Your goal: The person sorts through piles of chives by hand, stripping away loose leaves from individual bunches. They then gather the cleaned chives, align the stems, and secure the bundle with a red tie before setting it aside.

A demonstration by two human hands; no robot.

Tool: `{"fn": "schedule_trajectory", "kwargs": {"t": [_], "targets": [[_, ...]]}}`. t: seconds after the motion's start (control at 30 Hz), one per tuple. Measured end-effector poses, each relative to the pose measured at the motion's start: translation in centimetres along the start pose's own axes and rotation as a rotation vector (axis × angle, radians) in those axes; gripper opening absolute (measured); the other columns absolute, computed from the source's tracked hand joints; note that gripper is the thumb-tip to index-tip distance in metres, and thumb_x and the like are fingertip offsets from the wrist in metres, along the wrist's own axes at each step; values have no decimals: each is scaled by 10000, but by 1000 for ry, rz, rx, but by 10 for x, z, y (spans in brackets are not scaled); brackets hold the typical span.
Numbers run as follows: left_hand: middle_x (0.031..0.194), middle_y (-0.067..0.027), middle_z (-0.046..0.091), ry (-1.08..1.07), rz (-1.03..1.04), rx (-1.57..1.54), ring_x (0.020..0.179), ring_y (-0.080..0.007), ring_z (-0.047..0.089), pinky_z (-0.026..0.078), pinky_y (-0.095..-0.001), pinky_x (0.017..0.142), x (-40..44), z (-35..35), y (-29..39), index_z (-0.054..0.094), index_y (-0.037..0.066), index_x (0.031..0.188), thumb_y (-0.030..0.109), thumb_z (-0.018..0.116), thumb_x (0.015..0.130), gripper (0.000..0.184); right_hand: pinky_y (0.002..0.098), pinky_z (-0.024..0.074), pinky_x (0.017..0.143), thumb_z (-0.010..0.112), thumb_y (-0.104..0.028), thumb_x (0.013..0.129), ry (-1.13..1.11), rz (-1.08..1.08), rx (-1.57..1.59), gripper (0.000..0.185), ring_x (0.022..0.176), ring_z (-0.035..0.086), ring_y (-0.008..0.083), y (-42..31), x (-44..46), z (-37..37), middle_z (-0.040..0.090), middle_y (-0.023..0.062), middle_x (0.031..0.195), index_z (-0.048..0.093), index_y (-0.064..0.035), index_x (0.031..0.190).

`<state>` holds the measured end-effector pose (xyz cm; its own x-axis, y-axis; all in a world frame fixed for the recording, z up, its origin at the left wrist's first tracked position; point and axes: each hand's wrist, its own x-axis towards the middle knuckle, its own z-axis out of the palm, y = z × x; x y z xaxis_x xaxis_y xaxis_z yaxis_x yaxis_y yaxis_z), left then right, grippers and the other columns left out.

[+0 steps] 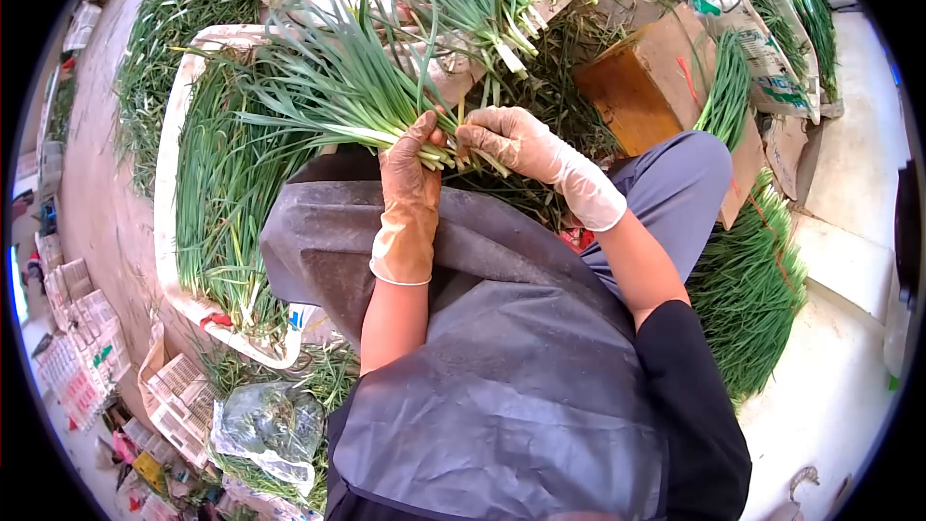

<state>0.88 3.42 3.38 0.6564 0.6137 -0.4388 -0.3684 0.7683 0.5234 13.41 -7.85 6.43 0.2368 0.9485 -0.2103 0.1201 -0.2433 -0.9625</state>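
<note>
Head view: at upper centre, the gloved left hand [413, 159] is closed around the pale ends of a leafy green bunch [338, 92]; the gloved right hand [511, 140] is pinched on the bunch's right edge. Left of them stands a white-rimmed container [165, 203].

The floor [106, 164], brown on the left and pale on the right, carries a loose heap of greens [183, 48], a white-edged sack [166, 203] filled with more, printed packaging [183, 396] and a thick green bundle [743, 299].
</note>
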Motion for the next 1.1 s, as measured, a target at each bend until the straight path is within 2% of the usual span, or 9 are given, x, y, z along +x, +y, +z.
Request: {"fn": "schedule_trajectory", "kwargs": {"t": [0.1, 0.27, 0.4, 0.57, 0.67, 0.73, 0.8, 0.93, 1.1], "targets": [[845, -92, 609, 42, 67, 38, 624, -117, 550, 464, -213, 571, -4, 1, -5, 529, -6, 1025, -46, 634, 778, 271, 309, 422, 513, 540, -286, 915, 192, -247, -371, 342, 533, 525, 190, -5, -2, 6, 531, 61, 596, 553, -36, 681], [863, -106, 611, 114, 91, 34, 622, -124, 547, 465, -213, 587, -2, 5, -1, 520, -7, 1041, -55, 628, 778, 288, 351, 393, 465, 557, -235, 894, 312, -498, -664, 323, 483, 494, 274, -4, -23, -5, 468, 90, 548, 509, -52, 632], [913, -124, 604, 253, 239, -13, 628, -124, 549, 470, -212, 594, 1, 6, 12, 513, 1, 1062, -61, 622, 790, 300, 324, 422, 494, 564, -251, 893, 134, -30, -276, 304, 509, 535, 225, 10, -58, -14, 523, 88, 555, 568, -37, 678], [954, -117, 597, 69, 278, -174, 704, -107, 561, 485, -181, 589, 4, -1, 36, 518, 10, 1080, -17, 631, 812, 292, 372, 495, 760, 528, -393, 877, -181, 685, -1289, 398, 886, 651, 263, 78, -76, -35, 636, 158, 983, 596, -70, 1099], [965, -123, 598, 94, 198, -135, 712, -113, 565, 482, -185, 587, -2, 8, 23, 519, 17, 1063, -27, 620, 816, 271, 346, 492, 737, 550, -385, 869, 404, 91, -618, 433, 790, 650, 251, 21, -46, -27, 617, 178, 1025, 568, -59, 1153], [885, -95, 608, 108, 139, -84, 668, -107, 552, 468, -195, 559, 1, 5, 5, 541, 30, 1009, 2, 632, 819, 212, 321, 487, 683, 545, -382, 878, 231, 364, 78, 388, 670, 609, 225, -31, -28, -1, 640, 147, 886, 604, -45, 1063], [827, -66, 600, 148, 86, 27, 586, -103, 532, 445, -209, 490, 0, 2, -9, 528, 22, 1006, 18, 648, 813, 228, 249, 437, 537, 484, -328, 939, 43, 352, 97, 334, 540, 475, 75, -25, -11, 13, 632, 20, 749, 613, -20, 943], [690, -21, 582, 232, -77, 177, 491, -94, 500, 395, -207, 409, -14, 7, -14, 582, 38, 920, 128, 698, 804, 187, 413, 480, 624, 516, -185, 872, 436, 196, -725, 129, 718, 615, 349, -16, 16, 24, 610, 161, 716, 586, -77, 881], [623, -2, 559, 191, -232, 198, 457, -96, 493, 377, -213, 400, -9, -4, -8, 612, 39, 881, 128, 727, 763, 187, 360, 487, 676, 564, -250, 844, 219, 179, -380, 242, 726, 625, 301, -7, 16, 19, 626, 158, 796, 559, -62, 996]]}}
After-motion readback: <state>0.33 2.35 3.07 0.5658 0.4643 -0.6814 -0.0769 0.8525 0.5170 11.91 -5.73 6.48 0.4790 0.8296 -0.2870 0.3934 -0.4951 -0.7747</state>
